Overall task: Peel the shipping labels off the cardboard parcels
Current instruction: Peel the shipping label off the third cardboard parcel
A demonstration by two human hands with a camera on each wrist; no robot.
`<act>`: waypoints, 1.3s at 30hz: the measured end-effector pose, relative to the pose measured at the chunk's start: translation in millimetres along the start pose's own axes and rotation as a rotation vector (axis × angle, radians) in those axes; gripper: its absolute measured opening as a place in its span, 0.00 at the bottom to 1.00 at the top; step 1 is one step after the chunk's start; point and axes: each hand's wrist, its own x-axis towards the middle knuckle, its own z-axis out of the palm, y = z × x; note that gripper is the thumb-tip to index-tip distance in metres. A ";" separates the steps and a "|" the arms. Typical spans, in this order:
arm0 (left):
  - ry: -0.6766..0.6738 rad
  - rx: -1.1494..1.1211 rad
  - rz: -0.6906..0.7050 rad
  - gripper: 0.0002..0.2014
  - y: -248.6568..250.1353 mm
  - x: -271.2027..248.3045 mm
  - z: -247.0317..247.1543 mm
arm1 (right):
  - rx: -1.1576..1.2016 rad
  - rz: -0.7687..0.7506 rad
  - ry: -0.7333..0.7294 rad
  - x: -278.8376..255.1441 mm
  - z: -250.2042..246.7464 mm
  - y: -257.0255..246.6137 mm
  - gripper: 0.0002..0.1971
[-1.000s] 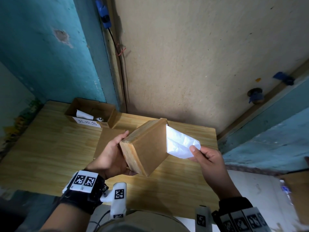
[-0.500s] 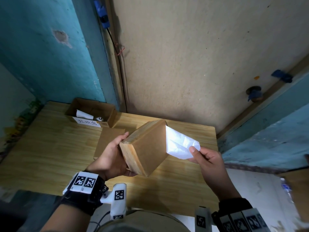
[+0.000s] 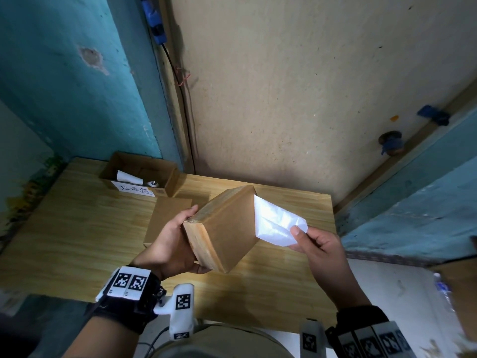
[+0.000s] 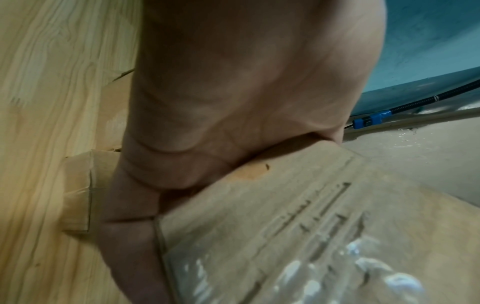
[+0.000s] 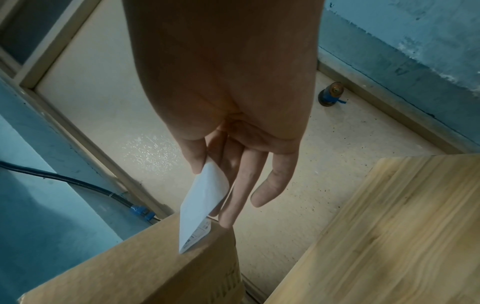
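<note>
Little has shifted since the earlier frames: your left hand (image 3: pixel 173 244) still grips the cardboard parcel (image 3: pixel 227 228) at frame centre above the table (image 3: pixel 77 228). Your right hand (image 3: pixel 320 244) pinches the white label (image 3: pixel 276 220), peeled back off the parcel's right edge.

Your left hand (image 3: pixel 172 244) grips a parcel (image 3: pixel 227 228) of matt brown cardboard, its end sealed under glossy clear tape (image 4: pixel 337 273) that catches the light, while your right hand (image 3: pixel 318 245) pinches a smooth white paper label (image 3: pixel 277 223), slightly creased and faintly shiny. Under you the table (image 3: pixel 77 228) is pale wood with a plain visible grain and a smooth, low sheen. At its far corner sits an open box (image 3: pixel 139 169) of the same dull cardboard, and the wall (image 3: pixel 296 86) behind looks rough, speckled and matt.
</note>
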 end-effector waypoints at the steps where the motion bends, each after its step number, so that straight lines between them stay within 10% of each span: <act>1: 0.001 -0.002 0.000 0.29 -0.1 0.1 -0.1 | -0.003 -0.003 0.000 0.8 -0.5 1.5 0.20; 39: 0.022 -0.021 -0.013 0.31 3.4 12.4 16.6 | -0.071 0.029 -0.020 24.2 -30.8 21.9 0.25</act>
